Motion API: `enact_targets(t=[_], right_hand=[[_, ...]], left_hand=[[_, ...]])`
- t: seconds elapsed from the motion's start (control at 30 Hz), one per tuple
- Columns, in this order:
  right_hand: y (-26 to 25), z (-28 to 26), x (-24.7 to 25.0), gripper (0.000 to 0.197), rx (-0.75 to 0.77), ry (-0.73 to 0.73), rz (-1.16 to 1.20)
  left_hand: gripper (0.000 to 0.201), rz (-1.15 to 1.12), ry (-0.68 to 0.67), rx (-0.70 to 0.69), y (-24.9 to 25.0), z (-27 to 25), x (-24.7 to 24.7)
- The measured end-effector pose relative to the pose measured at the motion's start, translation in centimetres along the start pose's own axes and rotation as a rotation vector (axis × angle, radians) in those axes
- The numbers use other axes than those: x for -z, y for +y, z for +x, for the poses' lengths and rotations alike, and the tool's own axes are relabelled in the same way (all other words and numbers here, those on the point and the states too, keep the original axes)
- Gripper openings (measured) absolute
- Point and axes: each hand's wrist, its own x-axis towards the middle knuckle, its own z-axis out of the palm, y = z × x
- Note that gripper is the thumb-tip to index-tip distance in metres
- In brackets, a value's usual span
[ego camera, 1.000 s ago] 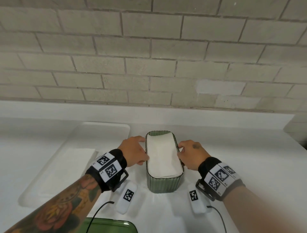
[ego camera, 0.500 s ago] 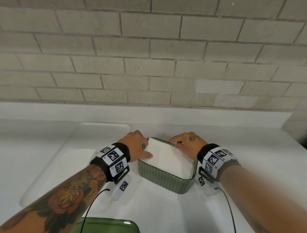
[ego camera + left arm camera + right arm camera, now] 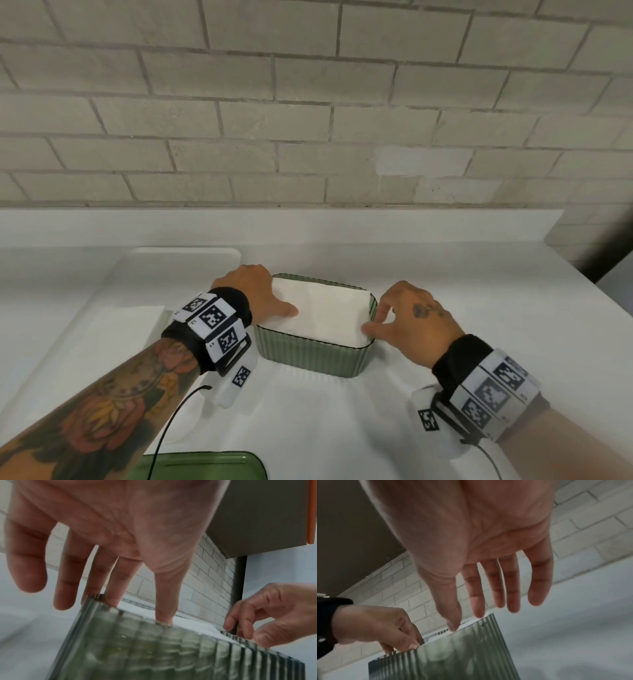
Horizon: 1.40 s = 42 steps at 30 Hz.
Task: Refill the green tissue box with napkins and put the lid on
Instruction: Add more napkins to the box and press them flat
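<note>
Green tissue box (image 3: pixel 310 353) sits on the white bench (image 3: pixel 479 308), napkins (image 3: pixel 325 315) filling it. Left hand (image 3: pixel 255 291) at its left end, right hand (image 3: pixel 411 318) at its right; fingers extended, gripping nothing. Lid (image 3: pixel 205 466) lies nearer the camera.

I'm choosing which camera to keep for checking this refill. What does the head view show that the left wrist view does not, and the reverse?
Only the head view shows the green lid lying at the near edge of the counter, the white tray to the left, and the napkins' whole top filling the green tissue box.

Only the left wrist view shows the left hand from the palm side, fingertips at the box rim, and a grey cabinet overhead.

Both show the ribbed box, the napkins and the right hand at its other end.
</note>
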Motion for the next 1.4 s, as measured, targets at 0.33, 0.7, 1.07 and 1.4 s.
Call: enact_targets(t=[0.33, 0.7, 1.07, 1.4], right_hand=[[-2.2, 0.6, -0.8, 0.047, -0.168, 0.045, -0.008], [-2.8, 1.9, -1.5, 0.024, -0.241, 0.053, 0.142], [-2.5, 2.9, -1.6, 0.030, -0.248, -0.001, 0.115], [-1.2, 2.2, -2.5, 0.034, -0.206, 0.034, 0.239]], left_hand=[[0.055, 0.039, 0.005, 0.031, 0.1, -0.4, -0.6], [0.052, -0.072, 0.009, 0.051, -0.8, -0.7, -1.4], [0.055, -0.056, -0.024, 0.059, -0.4, -1.8, -2.2], [0.050, 0.015, -0.002, 0.043, 0.2, -2.5, -1.4]])
